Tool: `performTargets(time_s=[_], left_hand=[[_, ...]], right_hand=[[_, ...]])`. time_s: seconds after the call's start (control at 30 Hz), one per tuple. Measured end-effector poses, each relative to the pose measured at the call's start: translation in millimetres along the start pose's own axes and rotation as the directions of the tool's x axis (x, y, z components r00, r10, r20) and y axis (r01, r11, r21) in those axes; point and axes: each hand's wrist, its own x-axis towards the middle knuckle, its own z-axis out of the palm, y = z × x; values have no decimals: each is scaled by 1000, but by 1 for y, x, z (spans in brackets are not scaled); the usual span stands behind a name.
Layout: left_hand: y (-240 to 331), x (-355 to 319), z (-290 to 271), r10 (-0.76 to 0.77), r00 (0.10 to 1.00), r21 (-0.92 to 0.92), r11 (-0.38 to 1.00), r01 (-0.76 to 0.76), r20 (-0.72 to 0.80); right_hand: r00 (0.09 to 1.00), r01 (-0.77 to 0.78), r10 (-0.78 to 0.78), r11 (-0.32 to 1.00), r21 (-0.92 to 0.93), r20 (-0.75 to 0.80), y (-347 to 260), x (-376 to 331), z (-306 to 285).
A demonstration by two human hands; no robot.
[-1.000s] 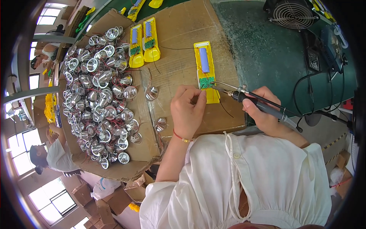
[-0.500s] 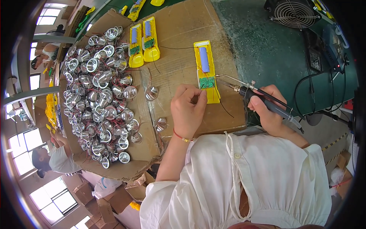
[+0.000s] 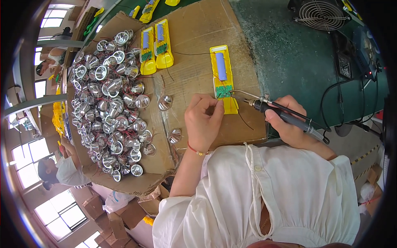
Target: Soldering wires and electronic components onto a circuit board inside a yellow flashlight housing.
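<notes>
- The right hand (image 3: 289, 124) has its grip closed around the black handle of a soldering iron (image 3: 285, 116), whose thin metal tip reaches the small green circuit board (image 3: 223, 91).
- The left hand (image 3: 203, 120) pinches its fingertips together just left of that board; it seems to steady a fine wire, too thin to make out.
- The board sits in a long yellow plastic housing with a blue cylindrical battery cell (image 3: 220, 76), lying on a brown cardboard sheet (image 3: 198, 33) over the green worktop (image 3: 289, 53).
- Judged step: soldering a lead to the board; the next move calls for a steady tip and a still wire.
- Left of the housing lie two loose silver cone reflectors (image 3: 165, 102), farther left a heap of them (image 3: 109, 103); up-left, two more yellow housings (image 3: 156, 45).
- The joint itself is too small to see.
</notes>
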Motion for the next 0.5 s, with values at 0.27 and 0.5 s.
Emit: performTargets(time_s=[0.27,0.5], left_hand=[[6,3,-1,-15,1000,28,999,15,17],[4,2,-16,-288,949,-103,948,301,124]], right_hand=[[996,19,-4,986,168,-91,6,0,-4],[980,68,-44,991,119,-192,12,12,-33]])
